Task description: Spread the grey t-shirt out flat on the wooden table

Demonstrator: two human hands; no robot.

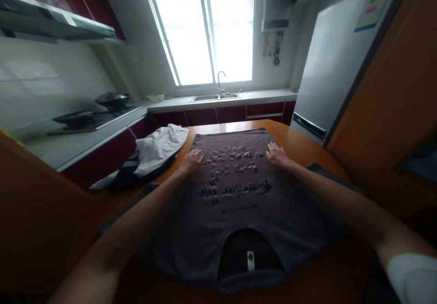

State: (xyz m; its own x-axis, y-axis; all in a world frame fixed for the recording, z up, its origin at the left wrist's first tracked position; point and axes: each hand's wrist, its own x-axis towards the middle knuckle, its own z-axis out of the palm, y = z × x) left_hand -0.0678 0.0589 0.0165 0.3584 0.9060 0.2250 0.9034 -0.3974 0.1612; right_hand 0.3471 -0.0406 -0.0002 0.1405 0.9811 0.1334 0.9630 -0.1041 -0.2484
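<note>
Grey T-shirt point(235, 213) (print up) on table point(300, 147) | left hand point(191, 162); right hand point(278, 156): flat, fingers spread, pressing it

Matt grey cloth T-shirt point(235, 204) with raised glossy lettering lies on a smooth, polished wooden table point(300, 147); white cloth point(160, 147) beside it.

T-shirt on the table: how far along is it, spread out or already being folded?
Done: the grey T-shirt lies spread print-up on the wooden table, collar toward the person. In hand: left hand and right hand rest flat on it, palms down. Left: no fold shows yet. The other clothes are bunched in a pile beside it.
</note>
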